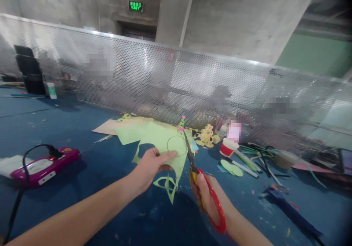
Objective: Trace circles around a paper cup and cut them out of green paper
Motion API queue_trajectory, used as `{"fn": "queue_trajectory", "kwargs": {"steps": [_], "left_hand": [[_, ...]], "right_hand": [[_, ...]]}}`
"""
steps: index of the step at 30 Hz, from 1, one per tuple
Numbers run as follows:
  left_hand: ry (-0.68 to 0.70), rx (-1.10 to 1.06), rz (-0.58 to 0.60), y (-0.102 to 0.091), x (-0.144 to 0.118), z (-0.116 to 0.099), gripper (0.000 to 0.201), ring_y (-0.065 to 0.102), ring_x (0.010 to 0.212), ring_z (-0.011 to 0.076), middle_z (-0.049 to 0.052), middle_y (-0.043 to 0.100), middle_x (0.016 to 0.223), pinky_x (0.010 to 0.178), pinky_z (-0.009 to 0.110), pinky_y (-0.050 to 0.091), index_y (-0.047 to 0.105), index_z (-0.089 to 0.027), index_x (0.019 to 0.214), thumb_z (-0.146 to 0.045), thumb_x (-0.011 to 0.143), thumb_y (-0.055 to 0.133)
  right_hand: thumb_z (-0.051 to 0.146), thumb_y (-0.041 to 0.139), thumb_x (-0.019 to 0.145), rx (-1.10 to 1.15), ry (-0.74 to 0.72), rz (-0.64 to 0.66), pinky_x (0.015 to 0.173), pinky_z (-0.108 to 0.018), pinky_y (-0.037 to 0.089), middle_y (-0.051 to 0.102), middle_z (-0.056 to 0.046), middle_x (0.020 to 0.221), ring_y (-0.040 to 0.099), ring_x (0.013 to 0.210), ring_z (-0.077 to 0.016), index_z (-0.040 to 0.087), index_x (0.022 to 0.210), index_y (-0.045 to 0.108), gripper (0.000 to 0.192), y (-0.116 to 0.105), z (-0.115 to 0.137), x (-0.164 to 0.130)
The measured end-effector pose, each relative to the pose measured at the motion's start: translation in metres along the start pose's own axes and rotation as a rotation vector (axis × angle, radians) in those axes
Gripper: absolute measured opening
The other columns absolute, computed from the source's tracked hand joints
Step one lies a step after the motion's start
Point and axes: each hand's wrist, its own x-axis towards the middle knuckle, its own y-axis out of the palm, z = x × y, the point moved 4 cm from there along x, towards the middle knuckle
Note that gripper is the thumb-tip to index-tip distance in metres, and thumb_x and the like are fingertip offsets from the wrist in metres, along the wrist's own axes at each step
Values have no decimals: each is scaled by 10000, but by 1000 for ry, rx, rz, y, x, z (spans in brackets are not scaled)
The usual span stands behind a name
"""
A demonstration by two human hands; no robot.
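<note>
My left hand [150, 167] pinches a light green paper sheet [162, 138] that has a pencilled circle [177, 146] drawn on it and cut-out gaps along its lower edge. My right hand [209, 198] grips scissors [200, 182] with red and yellow handles; their blades point up along the right side of the circle, at the paper's edge. Both hands hover above a blue table [82, 128].
More green and tan paper [118, 127] lies behind. Green paper discs [231, 168], a red-and-white tape roll [227, 149], pens, yellow cut-outs [206, 135] and a blue glue gun [286, 204] sit right. A magenta device [44, 165] with black cable sits left. A perforated metal screen [176, 81] borders the table.
</note>
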Motion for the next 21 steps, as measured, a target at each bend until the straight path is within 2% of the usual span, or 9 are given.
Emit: {"fn": "queue_trajectory", "kwargs": {"steps": [7, 21], "left_hand": [[-3, -10, -4, 0, 0, 0, 369, 653, 755, 154, 123, 739, 922, 605, 210, 517, 753, -124, 886, -413, 666, 821], [3, -17, -4, -2, 2, 0, 368, 661, 773, 167, 132, 738, 916, 627, 219, 517, 752, -118, 903, -392, 668, 823]], "right_hand": [[756, 208, 883, -38, -46, -34, 389, -221, 302, 342, 49, 506, 370, 401, -86, 217, 632, 349, 612, 0, 0, 1], [732, 230, 897, -14, -6, -22, 356, -218, 276, 316, 57, 451, 339, 356, -87, 232, 600, 320, 589, 1, 1, -1]]}}
